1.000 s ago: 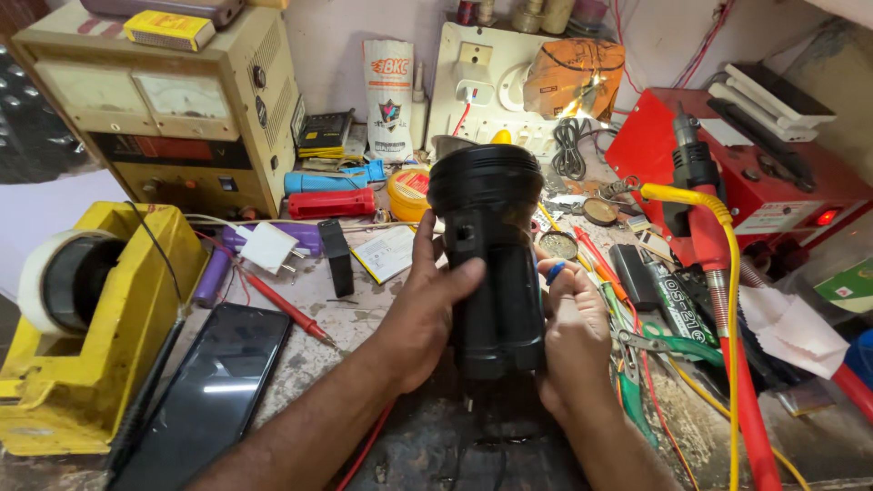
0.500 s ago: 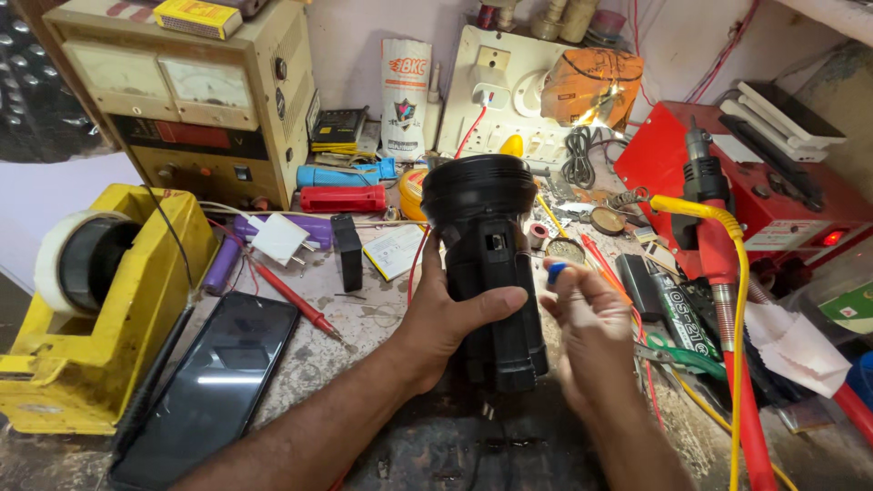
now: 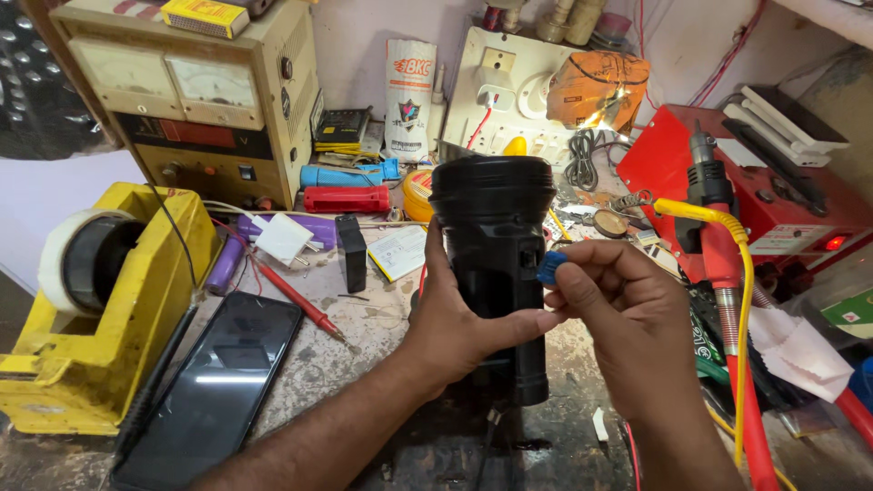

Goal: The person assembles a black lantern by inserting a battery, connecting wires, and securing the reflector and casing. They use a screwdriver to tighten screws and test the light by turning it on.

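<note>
Tape dispenser (image 3: 86, 309): yellow, at the far left of the bench (image 3: 364, 355), holding a roll of tape.
Phone (image 3: 214, 386): black, screen up, lying just right of the dispenser.
Power supply (image 3: 195, 100): beige box with two meters, at the back left.
Red probe (image 3: 296, 295): lies on the bench between the phone and the torch.
Left hand (image 3: 455, 318): its grip is closed around the torch body from the left side, thumb up along the near face, fingers wrapped behind.
Torch (image 3: 496, 264): large and black, held over the middle of the bench; the long axis runs near upright, tilted a little away, with the wide round head at the top and the narrower tail end down by the bench. The grip sits at mid-body, head well above it.
Blue part (image 3: 551, 268): small, at the torch's right side beside a small opening.
Right hand (image 3: 627, 309): pinches the blue part between thumb and fingertips, closed on it.
Soldering iron (image 3: 718, 245): red handle, yellow cable, stands to the right.
Red case (image 3: 773, 195): at the back right.
</note>
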